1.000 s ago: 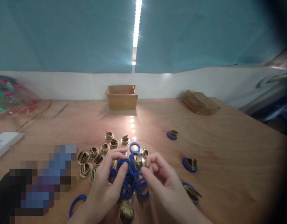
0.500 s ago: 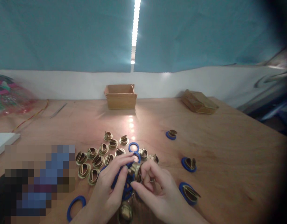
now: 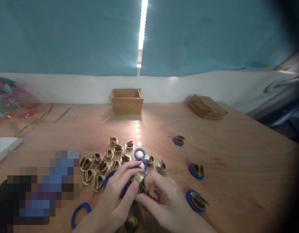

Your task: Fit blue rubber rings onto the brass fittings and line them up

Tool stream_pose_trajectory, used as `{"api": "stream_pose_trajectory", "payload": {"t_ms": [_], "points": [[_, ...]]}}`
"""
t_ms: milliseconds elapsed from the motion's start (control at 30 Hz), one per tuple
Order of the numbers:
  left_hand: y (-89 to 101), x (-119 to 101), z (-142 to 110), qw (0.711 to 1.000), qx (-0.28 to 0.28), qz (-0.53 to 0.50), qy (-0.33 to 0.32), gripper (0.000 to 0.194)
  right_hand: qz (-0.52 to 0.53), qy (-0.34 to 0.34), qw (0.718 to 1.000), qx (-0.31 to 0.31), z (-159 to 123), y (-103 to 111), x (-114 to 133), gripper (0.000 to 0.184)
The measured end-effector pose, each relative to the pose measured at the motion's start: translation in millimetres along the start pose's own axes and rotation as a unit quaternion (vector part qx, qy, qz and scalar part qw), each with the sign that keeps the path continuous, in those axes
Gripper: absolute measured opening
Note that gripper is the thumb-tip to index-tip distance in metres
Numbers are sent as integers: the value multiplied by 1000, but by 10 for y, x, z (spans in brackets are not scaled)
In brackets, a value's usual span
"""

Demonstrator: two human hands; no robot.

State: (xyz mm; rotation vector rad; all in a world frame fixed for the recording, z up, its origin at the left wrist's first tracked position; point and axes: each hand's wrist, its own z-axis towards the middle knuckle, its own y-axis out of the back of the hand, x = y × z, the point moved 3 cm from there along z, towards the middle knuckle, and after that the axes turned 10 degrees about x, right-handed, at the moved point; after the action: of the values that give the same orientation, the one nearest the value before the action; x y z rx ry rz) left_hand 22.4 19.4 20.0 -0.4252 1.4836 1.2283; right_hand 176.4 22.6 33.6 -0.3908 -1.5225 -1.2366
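Between my hands is a brass-coloured round metal fitting [image 3: 140, 177]. My right hand [image 3: 165, 199] pinches it with thumb and curled fingers. The thumb of my left hand [image 3: 116, 195] presses its near-left side, while the left fingers arch over its far side. Blue rings [image 3: 140, 153] lie partly hidden beneath and beyond the left fingers. Below my hands, another brass-coloured piece [image 3: 131, 222] rests on the table. Several similar fittings with upright tabs [image 3: 103, 167] stand to the left, and one [image 3: 160, 166] is just beyond my right hand.
On the right lie three fittings set in blue rings [image 3: 196, 171]. A loose blue ring [image 3: 80, 214] is at front left. Further back stand an open cardboard box [image 3: 127, 106] and a brown carton [image 3: 207, 106]. A white device [image 3: 5, 147] and a pixelated area occupy the left.
The held fitting has tilted and sits slightly lower left. My left thumb has moved right onto it. My right hand has dropped a little, uncovering the fitting beyond it.
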Motion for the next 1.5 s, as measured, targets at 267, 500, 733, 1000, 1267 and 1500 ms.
{"api": "stream_pose_trajectory", "payload": {"t_ms": [267,500,733,1000,1267,1500], "points": [[1,-7,-16,1000,18,-10,3,24,-39,21,999,17,-25,24,53,23],[-16,-13,-21,1000,23,-18,1,24,-19,8,999,38,-8,43,61,17],[-40,7,-35,998,59,18,-1,27,-11,14,999,28,17,42,62,28],[-78,26,-32,994,85,73,-6,35,-23,18,999,33,28,33,47,28],[-25,14,-22,997,65,48,-11,31,66,-20,997,-26,-9,131,-33,32],[-28,71,-9,994,47,101,9,35,-83,-52,986,-135,30,344,-123,23]]}}
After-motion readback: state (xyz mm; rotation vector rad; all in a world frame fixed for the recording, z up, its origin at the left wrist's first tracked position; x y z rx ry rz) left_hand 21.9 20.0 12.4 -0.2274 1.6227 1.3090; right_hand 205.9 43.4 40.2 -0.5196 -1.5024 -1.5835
